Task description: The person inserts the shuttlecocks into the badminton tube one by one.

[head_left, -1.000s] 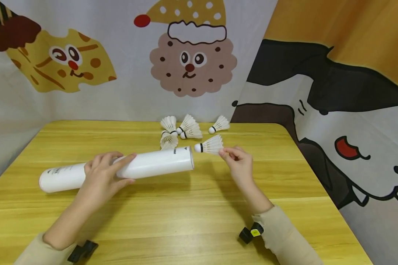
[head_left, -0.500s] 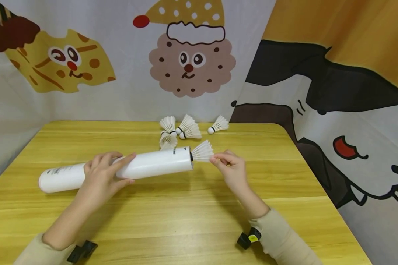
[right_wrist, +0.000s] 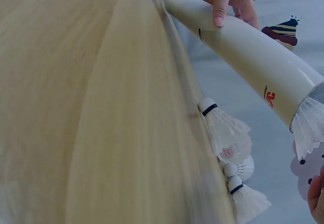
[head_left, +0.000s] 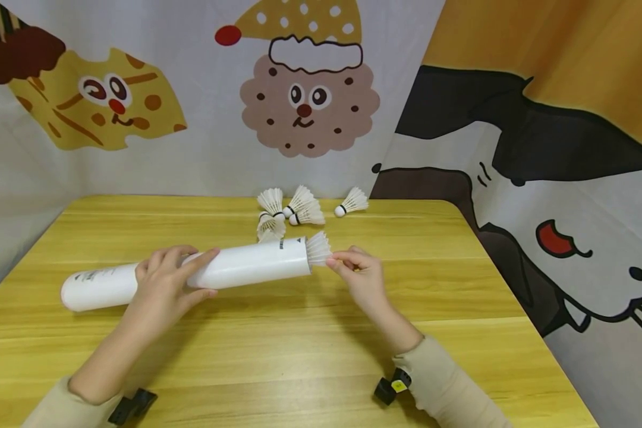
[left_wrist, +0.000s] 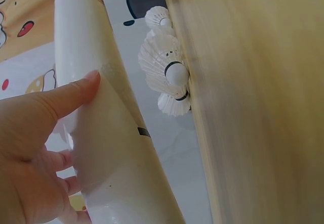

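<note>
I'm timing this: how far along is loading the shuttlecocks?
Done: one shuttlecock is partly inside the tube; anything deeper is hidden. In hand: the right hand pinches its protruding skirt; the left hand grips the tube. Seemingly left: pushing it in, then the loose shuttlecocks on the table.

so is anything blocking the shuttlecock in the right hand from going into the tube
Nothing visible: the shuttlecock, pinched by the right hand, is part-way into the tube. The loose shuttlecocks lie beyond the tube, not at its mouth. The tube's inside is hidden.
</note>
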Available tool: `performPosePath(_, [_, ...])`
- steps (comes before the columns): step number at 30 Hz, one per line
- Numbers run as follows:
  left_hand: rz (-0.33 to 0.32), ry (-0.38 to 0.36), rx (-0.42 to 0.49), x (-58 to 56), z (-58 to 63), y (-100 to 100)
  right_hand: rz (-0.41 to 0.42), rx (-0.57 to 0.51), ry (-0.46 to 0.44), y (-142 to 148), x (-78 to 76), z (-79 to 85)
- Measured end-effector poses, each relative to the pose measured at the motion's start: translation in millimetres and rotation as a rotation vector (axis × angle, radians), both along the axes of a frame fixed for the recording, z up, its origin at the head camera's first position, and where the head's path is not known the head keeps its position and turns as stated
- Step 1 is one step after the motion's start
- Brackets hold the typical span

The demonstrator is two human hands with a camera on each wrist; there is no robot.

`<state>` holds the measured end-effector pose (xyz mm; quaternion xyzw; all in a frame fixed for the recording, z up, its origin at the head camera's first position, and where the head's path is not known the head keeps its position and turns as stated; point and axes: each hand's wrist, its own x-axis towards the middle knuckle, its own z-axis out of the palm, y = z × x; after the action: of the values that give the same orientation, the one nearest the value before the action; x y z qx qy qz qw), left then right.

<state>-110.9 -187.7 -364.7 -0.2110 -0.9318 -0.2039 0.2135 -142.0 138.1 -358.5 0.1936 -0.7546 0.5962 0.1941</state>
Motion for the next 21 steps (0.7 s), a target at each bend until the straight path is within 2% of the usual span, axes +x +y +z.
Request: performPosePath(21, [-0.022,0.039,-0.028,2.1,0.4,0,0.078,-0.005,-0.112,-16,-5.1,-6.4])
